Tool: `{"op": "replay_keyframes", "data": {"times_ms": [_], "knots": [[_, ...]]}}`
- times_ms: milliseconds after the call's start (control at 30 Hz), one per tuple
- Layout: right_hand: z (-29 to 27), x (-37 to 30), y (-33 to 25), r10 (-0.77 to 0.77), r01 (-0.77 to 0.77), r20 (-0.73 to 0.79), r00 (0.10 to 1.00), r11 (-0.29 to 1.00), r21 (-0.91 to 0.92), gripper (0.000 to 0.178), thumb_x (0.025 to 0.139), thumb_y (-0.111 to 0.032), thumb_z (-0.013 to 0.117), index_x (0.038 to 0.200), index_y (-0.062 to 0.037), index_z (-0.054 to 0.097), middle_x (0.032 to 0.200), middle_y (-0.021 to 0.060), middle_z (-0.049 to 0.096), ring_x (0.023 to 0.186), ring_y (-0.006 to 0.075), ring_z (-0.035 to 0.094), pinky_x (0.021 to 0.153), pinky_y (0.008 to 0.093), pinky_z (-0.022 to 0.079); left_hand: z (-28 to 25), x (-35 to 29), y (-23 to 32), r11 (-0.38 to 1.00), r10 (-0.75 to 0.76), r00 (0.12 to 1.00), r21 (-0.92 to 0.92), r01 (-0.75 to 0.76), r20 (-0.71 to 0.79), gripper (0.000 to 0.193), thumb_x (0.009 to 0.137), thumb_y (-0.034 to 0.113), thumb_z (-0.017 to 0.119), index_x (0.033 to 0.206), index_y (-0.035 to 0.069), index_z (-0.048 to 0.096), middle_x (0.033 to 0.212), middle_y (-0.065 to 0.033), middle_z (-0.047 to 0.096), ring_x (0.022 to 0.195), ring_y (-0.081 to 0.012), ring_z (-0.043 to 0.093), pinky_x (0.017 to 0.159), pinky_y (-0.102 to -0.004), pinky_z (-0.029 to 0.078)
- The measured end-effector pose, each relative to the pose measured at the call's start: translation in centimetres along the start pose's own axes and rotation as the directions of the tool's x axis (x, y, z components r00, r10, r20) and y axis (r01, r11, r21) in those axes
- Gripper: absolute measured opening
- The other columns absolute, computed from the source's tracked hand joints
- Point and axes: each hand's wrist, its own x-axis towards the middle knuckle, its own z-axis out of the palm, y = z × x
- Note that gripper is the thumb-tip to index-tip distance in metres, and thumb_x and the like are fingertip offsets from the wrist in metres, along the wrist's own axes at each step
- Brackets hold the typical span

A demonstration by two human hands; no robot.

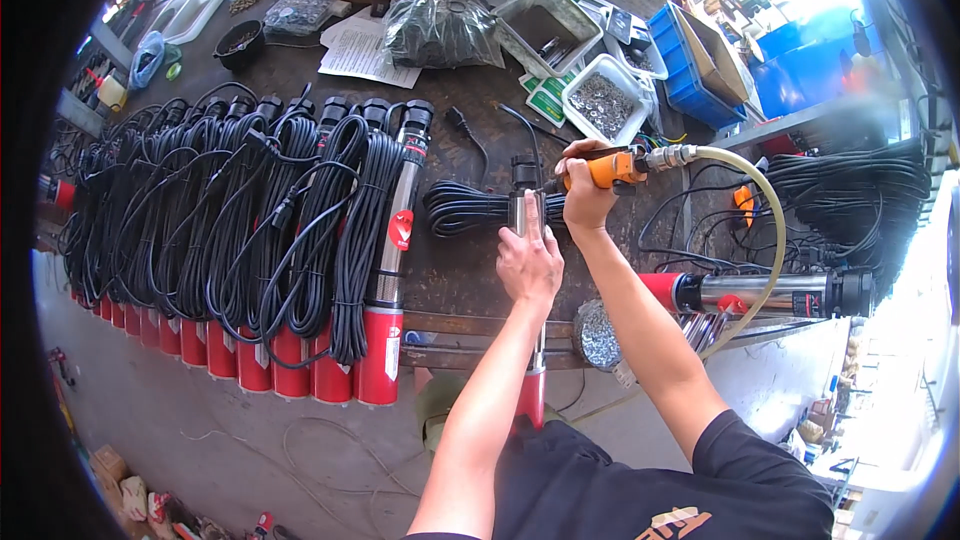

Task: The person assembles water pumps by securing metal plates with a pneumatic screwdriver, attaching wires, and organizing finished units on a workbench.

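Observation:
A slim submersible pump (532,392) with a steel body, black top and red lower end lies over the bench's near edge, pointing toward me. My left hand (528,262) grips its steel body near the top, with one finger stretched along it. In my right hand (588,198) is an orange air screwdriver (614,171), held sideways with its tip at the pump's upper end. Whether the tip touches a screw is hidden by my fingers. A pale air hose (772,208) curves from the tool's rear. Behind the pump lies a coiled black cable (462,208).
Several finished-looking pumps with black cable coils (225,220) stand in a row at left. A white tub of small metal parts (603,100), a grey bin (548,28) and blue crates (690,65) fill the back. Another pump (770,294) lies at right, near a cable heap (850,190).

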Motion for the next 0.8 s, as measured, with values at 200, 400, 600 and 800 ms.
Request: {"op": "replay_keyframes", "data": {"times_ms": [200,400,600,800], "knots": [[0.3,-0.2,0.3,-0.012,0.019,0.103,0.995,0.998,-0.060,0.019,0.081,0.009,0.057,0.097,-0.0003,0.057,0.086,0.0082,0.061,0.067,0.0158,0.060,0.063,0.0270,0.051,-0.2,0.2,0.5,0.995,-0.070,0.997,-0.078,0.068,-0.023,0.079,0.097,0.035,0.059,0.155,-0.002,0.020,0.109,-0.0238,0.057,0.091,-0.0373,0.065,0.077,-0.0442,0.057],[0.2,-0.3,0.7,-0.023,0.023,0.019,1.000,1.000,0.008,0.016,0.083,0.007,0.056,0.097,-0.0009,0.057,0.087,0.0092,0.062,0.068,0.0170,0.060,0.065,0.0287,0.051,-0.2,0.3,0.6,0.998,-0.051,0.998,-0.028,0.050,-0.036,0.077,0.097,0.036,0.057,0.151,-0.007,0.023,0.109,-0.0236,0.057,0.091,-0.0371,0.065,0.078,-0.0440,0.056],[-0.3,-0.3,1.6,-0.056,0.063,0.183,0.982,0.998,-0.032,0.016,0.084,0.008,0.057,0.097,-0.0004,0.058,0.087,0.0096,0.063,0.068,0.0149,0.059,0.062,0.0268,0.050,-0.4,0.2,0.8,0.998,-0.068,0.998,0.013,0.068,-0.005,0.075,0.097,0.036,0.058,0.148,-0.009,0.026,0.110,-0.0235,0.057,0.092,-0.0365,0.066,0.079,-0.0433,0.056],[0.7,-0.3,1.1,-0.141,0.170,0.188,0.972,0.974,-0.151,0.018,0.081,0.008,0.063,0.097,-0.0004,0.060,0.085,0.0074,0.065,0.068,0.0117,0.062,0.061,0.0240,0.052,0.1,0.1,1.1,0.997,-0.070,0.997,0.034,0.071,-0.015,0.074,0.096,0.036,0.060,0.146,-0.008,0.030,0.111,-0.0225,0.058,0.093,-0.0353,0.067,0.079,-0.0418,0.057]]}}
